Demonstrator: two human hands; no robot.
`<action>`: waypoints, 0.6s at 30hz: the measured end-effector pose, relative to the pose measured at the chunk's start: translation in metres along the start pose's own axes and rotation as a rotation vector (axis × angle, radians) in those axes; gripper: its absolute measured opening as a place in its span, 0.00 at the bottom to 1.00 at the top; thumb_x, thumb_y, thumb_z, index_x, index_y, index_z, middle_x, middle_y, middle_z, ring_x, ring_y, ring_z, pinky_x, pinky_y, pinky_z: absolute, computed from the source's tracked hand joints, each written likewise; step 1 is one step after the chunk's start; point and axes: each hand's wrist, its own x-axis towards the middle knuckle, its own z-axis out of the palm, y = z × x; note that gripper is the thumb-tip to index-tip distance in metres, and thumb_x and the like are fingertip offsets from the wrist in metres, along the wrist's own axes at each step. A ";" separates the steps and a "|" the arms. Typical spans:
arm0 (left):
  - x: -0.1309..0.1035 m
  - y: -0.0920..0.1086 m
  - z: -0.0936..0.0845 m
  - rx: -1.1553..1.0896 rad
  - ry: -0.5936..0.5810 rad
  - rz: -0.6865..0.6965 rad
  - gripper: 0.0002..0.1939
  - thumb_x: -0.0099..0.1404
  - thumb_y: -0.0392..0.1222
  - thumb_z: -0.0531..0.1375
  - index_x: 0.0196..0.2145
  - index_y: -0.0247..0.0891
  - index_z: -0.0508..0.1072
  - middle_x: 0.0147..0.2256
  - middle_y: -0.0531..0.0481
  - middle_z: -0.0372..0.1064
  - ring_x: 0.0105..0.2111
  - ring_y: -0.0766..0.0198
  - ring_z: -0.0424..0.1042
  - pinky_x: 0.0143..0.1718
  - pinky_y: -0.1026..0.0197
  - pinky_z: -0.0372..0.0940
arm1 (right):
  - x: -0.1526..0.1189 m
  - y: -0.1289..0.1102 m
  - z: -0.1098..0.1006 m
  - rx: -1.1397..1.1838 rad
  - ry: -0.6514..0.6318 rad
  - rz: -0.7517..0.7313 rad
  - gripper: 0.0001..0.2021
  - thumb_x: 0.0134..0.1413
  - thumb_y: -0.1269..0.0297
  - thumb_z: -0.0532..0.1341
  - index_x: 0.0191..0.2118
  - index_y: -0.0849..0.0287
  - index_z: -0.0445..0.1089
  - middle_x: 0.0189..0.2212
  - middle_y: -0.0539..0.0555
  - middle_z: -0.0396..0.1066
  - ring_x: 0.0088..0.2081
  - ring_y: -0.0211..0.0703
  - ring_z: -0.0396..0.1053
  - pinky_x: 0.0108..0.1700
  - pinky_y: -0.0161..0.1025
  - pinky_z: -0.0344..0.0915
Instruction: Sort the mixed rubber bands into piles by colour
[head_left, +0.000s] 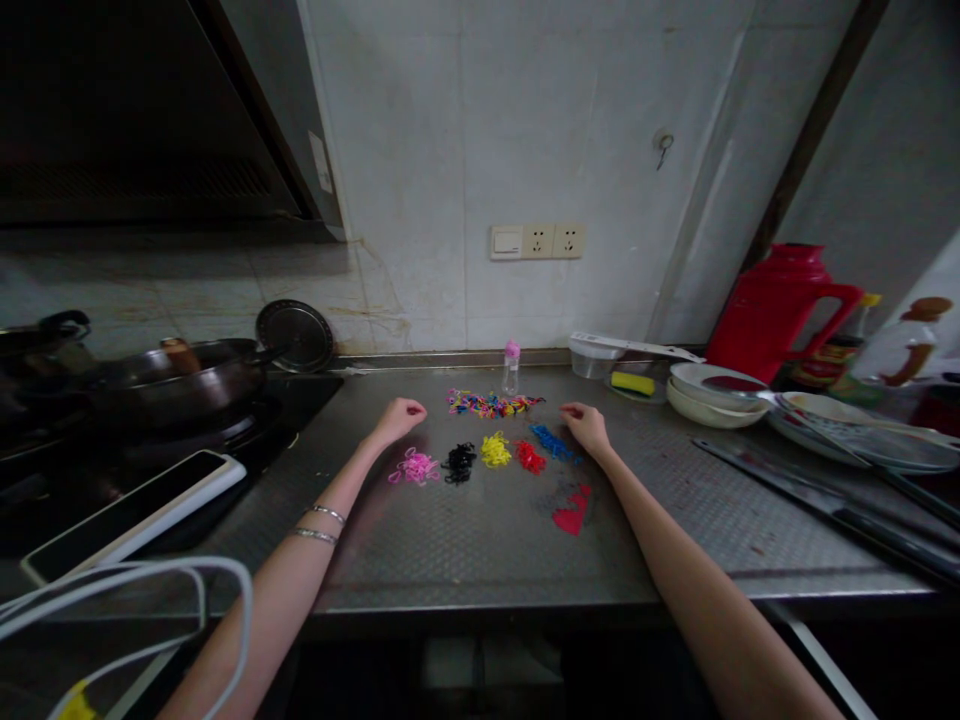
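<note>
My left hand [402, 417] rests on the metal counter [465, 560] with its fingers curled in, nothing visible in them. To its right lies a mixed multicoloured strip of small rubber bands [491, 404]. My right hand [587, 428] is also curled closed, nearest to the blue bands [552, 441], with no object showing in it. Between the hands and nearer me are separate piles: pink bands [414, 467], black bands [459, 462], yellow bands [495, 449] and red bands [530, 457]. A small clear bottle [511, 372] with a pink cap stands behind the mixed strip.
A red heart-shaped patch [571, 512] shows at front right. Bowls [712, 395], a yellow sponge [632, 384], a long dark-handled utensil [825, 505] and a red thermos [772, 310] stand right. Leftward are a pan [180, 375], a phone-like device [135, 510] and white cable [244, 610].
</note>
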 end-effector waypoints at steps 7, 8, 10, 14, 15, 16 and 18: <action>0.007 -0.008 0.018 0.098 -0.009 -0.042 0.12 0.53 0.41 0.55 0.30 0.33 0.75 0.31 0.45 0.73 0.31 0.62 0.70 0.34 0.64 0.61 | 0.000 0.003 0.001 -0.041 -0.026 -0.008 0.14 0.41 0.69 0.53 0.34 0.63 0.73 0.27 0.55 0.73 0.30 0.40 0.69 0.34 0.32 0.62; 0.009 -0.009 0.020 0.117 -0.013 -0.044 0.12 0.53 0.42 0.55 0.30 0.34 0.76 0.31 0.45 0.73 0.31 0.62 0.70 0.35 0.64 0.61 | 0.000 0.004 0.002 -0.045 -0.027 -0.007 0.14 0.41 0.69 0.53 0.34 0.63 0.73 0.28 0.55 0.73 0.30 0.39 0.69 0.34 0.32 0.62; 0.013 -0.009 0.023 0.152 -0.013 -0.055 0.12 0.53 0.42 0.56 0.30 0.35 0.76 0.32 0.46 0.73 0.31 0.62 0.70 0.35 0.64 0.61 | -0.001 0.004 0.002 -0.050 -0.028 -0.004 0.14 0.41 0.69 0.53 0.33 0.62 0.73 0.28 0.55 0.73 0.31 0.39 0.69 0.34 0.32 0.62; 0.023 -0.002 0.032 0.188 0.020 -0.110 0.12 0.53 0.43 0.56 0.32 0.36 0.75 0.33 0.46 0.73 0.33 0.63 0.70 0.35 0.66 0.61 | -0.001 0.002 0.002 -0.062 -0.026 0.009 0.14 0.41 0.69 0.53 0.32 0.62 0.73 0.27 0.54 0.73 0.30 0.39 0.69 0.34 0.32 0.62; 0.026 0.001 0.034 0.190 0.018 -0.121 0.12 0.53 0.43 0.57 0.32 0.36 0.75 0.33 0.46 0.73 0.32 0.63 0.70 0.34 0.66 0.60 | -0.002 0.001 0.002 -0.070 -0.021 0.016 0.14 0.41 0.69 0.53 0.32 0.62 0.74 0.27 0.54 0.73 0.31 0.39 0.69 0.34 0.32 0.62; 0.028 0.005 0.037 0.191 0.009 -0.126 0.12 0.53 0.44 0.57 0.32 0.36 0.75 0.33 0.46 0.73 0.32 0.63 0.70 0.34 0.66 0.60 | -0.002 0.000 0.001 -0.078 -0.016 0.022 0.14 0.41 0.69 0.53 0.32 0.62 0.74 0.27 0.55 0.73 0.31 0.40 0.69 0.35 0.32 0.62; 0.032 0.011 0.041 0.195 -0.015 -0.120 0.13 0.53 0.46 0.58 0.31 0.36 0.76 0.32 0.45 0.73 0.31 0.63 0.69 0.32 0.66 0.60 | -0.003 -0.002 0.001 -0.089 -0.012 0.031 0.14 0.41 0.69 0.53 0.32 0.62 0.74 0.28 0.55 0.74 0.31 0.40 0.69 0.35 0.33 0.62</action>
